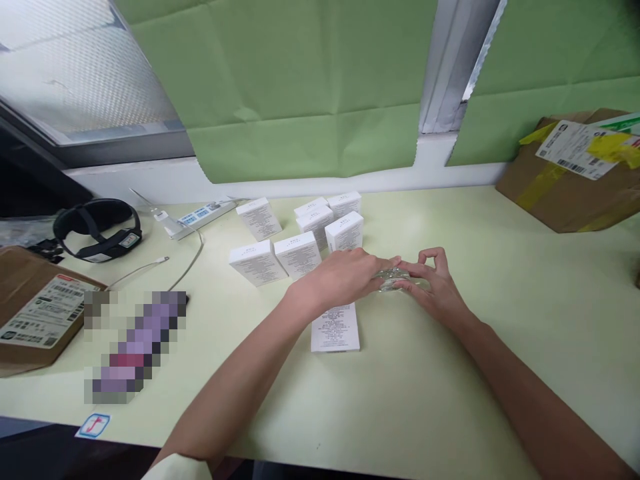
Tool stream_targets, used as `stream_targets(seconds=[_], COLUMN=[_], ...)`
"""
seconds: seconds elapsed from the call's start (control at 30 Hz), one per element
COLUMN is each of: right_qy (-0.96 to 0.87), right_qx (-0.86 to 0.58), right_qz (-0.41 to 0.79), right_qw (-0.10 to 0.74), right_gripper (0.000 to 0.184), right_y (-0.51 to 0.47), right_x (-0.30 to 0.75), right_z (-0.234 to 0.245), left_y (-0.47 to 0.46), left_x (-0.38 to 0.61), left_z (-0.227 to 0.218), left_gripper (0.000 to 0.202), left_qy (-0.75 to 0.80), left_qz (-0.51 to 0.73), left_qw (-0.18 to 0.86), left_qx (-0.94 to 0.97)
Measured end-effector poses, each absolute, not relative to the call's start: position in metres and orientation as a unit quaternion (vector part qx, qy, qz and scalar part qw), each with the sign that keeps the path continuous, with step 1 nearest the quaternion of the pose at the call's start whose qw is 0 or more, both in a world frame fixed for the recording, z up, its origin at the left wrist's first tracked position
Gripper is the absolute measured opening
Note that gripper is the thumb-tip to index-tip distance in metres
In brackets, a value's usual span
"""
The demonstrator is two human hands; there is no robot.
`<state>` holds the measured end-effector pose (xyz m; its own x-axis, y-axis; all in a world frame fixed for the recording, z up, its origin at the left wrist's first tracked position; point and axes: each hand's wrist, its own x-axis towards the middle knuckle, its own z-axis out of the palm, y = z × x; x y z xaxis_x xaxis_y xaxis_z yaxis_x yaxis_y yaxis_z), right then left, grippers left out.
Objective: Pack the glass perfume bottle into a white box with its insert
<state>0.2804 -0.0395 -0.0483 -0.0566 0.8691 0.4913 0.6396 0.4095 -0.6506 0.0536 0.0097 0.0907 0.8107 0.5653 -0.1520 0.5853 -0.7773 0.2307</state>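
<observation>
Between my two hands, a small clear shiny object (391,280) is held by the fingertips above the table; its exact kind does not show. My left hand (343,279) grips its left side with fingers closed, palm down. On the other side my right hand (436,290) pinches it with the thumb and a finger, while another finger curls upward. Partly covered by my left hand, a white printed box (336,330) lies flat on the table. Behind my left hand stand several similar white boxes, among them a nearer one (299,257) and one farther right (345,231).
A cardboard box (565,177) sits at the back right, another (43,320) at the left edge. A black headset (97,233), a white power strip (205,217) with cables and a pixelated purple object (140,343) occupy the left. Green sheets (300,87) hang behind the table (525,320).
</observation>
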Motion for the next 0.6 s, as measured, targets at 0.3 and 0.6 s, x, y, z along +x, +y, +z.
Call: stream_targets(seconds=[0.3, 0.6], right_qy=[-0.709, -0.71], right_qx=[-0.527, -0.509], right_qz=[0.151, 0.173], right_qw=[0.443, 0.455], right_gripper=[0.027, 0.036], right_y=[-0.041, -0.038], right_x=[0.278, 0.301], right_z=[-0.049, -0.043], left_y=[0.008, 0.021], left_x=[0.055, 0.058], left_z=[0.096, 0.063], left_gripper=[0.043, 0.034], left_qy=[0.303, 0.362], left_qz=[-0.052, -0.058], left_qw=[0.123, 0.074], left_qx=[0.944, 0.927])
